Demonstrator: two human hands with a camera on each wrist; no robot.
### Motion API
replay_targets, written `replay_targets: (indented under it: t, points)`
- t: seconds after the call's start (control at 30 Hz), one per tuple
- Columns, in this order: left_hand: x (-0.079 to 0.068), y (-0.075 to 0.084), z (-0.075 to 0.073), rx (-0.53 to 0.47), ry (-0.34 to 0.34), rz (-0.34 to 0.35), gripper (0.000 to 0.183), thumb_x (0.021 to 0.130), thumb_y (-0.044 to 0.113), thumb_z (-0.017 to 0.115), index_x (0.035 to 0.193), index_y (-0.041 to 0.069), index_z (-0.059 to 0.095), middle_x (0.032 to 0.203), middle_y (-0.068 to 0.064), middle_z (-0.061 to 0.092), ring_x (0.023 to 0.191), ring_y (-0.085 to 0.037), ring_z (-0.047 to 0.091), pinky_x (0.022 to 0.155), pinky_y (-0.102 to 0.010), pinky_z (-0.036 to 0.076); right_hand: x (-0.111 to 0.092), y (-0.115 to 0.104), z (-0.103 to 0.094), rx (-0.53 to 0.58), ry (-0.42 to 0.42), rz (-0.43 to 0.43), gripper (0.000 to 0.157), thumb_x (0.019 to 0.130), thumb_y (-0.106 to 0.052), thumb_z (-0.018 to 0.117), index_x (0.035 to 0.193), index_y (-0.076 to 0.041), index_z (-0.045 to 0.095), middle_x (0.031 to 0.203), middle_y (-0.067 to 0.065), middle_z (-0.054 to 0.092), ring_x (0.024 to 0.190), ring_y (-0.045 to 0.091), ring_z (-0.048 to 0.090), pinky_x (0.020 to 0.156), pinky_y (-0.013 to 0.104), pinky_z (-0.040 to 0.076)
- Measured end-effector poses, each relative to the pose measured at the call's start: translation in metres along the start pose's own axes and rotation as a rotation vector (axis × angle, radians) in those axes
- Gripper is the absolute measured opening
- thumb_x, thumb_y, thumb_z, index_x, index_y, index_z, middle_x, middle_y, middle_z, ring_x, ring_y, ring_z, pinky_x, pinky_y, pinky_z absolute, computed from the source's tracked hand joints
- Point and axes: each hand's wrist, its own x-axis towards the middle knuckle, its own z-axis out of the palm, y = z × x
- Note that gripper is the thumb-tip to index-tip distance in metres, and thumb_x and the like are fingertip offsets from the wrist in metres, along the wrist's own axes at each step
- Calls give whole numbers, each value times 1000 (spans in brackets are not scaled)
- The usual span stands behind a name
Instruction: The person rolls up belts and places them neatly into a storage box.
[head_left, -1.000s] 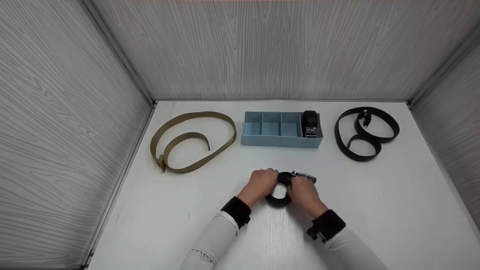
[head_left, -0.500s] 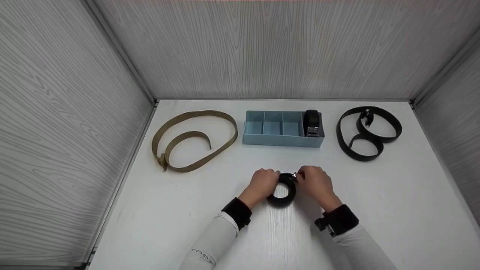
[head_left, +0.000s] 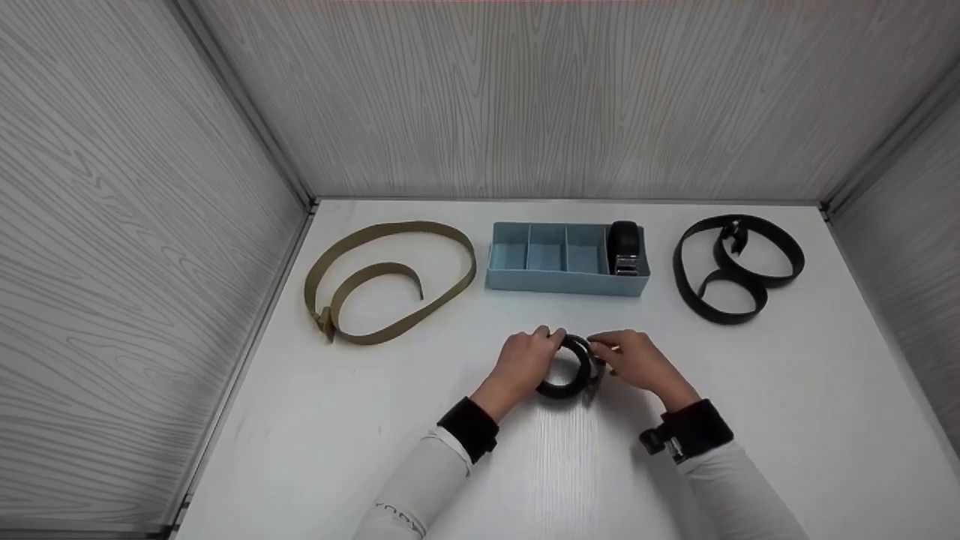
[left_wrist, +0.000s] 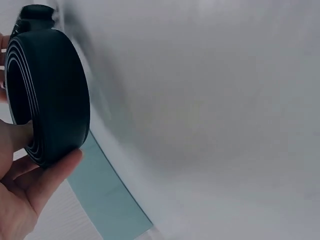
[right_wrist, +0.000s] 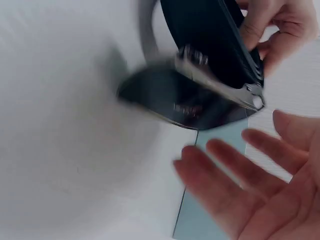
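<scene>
A black belt [head_left: 561,391] is wound into a tight coil in front of me in the head view. My left hand [head_left: 525,360] grips the coil's left side; in the left wrist view, its thumb is inside the ring and its fingers [left_wrist: 56,177] lie along the outer face. The belt's dark, metal-edged buckle [right_wrist: 185,95] hangs off the coil on the right, blurred in the right wrist view. My right hand [head_left: 637,360] is just right of the buckle. Its fingers [right_wrist: 210,172] are spread and apart from the buckle in the right wrist view.
A blue divided tray [head_left: 566,283] stands behind my hands, with another coiled black belt [head_left: 622,240] in its right compartment. At left lies a loose tan belt [head_left: 390,330]; at right, a loose black belt [head_left: 720,315]. Grey panels [head_left: 480,97] enclose the white table [head_left: 300,450].
My right hand has gone from the coil to its right and let go of the buckle, which has swung down. The left hand has tilted the coil up a little.
</scene>
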Motion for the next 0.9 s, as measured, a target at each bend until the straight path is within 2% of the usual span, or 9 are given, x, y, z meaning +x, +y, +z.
replay_targets:
  t: [0.1, 0.17, 0.3, 0.43, 0.57, 0.77, 0.9]
  points:
    - [1, -4, -3, -10, 60, 11, 17, 94, 13, 62, 111, 13, 66, 85, -7, 64, 53, -22, 59, 49, -33, 49, -1, -4, 0, 101, -16, 8, 28, 100, -19, 58, 121, -3, 68, 108, 13, 69, 94, 26, 69, 67, 39, 57]
    - [2, -5, -6, -26, 97, 9, 15, 95, 15, 62, 110, 13, 66, 84, -7, 64, 53, -21, 59, 49, -33, 49, -1, -7, -2, 129, 6, -2, 26, 99, -20, 60, 117, -4, 70, 103, 10, 69, 90, 24, 69, 67, 38, 57]
    - [5, -8, -10, -62, 189, 15, 16, 98, 20, 60, 111, 13, 67, 87, -5, 64, 58, -19, 62, 51, -31, 50, -4, -15, -6, 138, 54, -34, 25, 96, -21, 64, 112, -3, 70, 102, 10, 70, 87, 22, 70, 68, 34, 56]
    - [8, -9, -12, -130, 274, 62, 16, 97, 18, 61, 111, 14, 69, 93, -4, 65, 65, -16, 65, 54, -30, 52, -9, -26, -7, 127, 87, -35, 19, 94, -20, 67, 101, -3, 65, 104, 13, 69, 83, 21, 71, 65, 31, 54]
    - [10, -9, -14, -180, 286, 93, 15, 98, 17, 60, 110, 15, 70, 97, -2, 65, 72, -13, 67, 58, -28, 53, -13, -36, -4, 82, 115, -18, 17, 92, -18, 69, 95, -6, 58, 103, 15, 69, 77, 17, 70, 63, 33, 53]
    - [10, -7, -16, -214, 255, 73, 15, 97, 17, 62, 109, 17, 70, 101, -2, 66, 79, -13, 69, 63, -28, 54, -16, -44, 5, -47, 193, -29, 28, 88, -18, 74, 106, -6, 57, 103, 17, 70, 83, 24, 71, 68, 40, 55]
    - [11, -6, -16, -219, 257, 72, 14, 96, 16, 63, 108, 16, 71, 101, -2, 66, 82, -13, 69, 66, -27, 55, -16, -46, 10, -108, 256, -29, 33, 84, -19, 77, 106, -6, 57, 96, 15, 72, 82, 27, 70, 65, 41, 54]
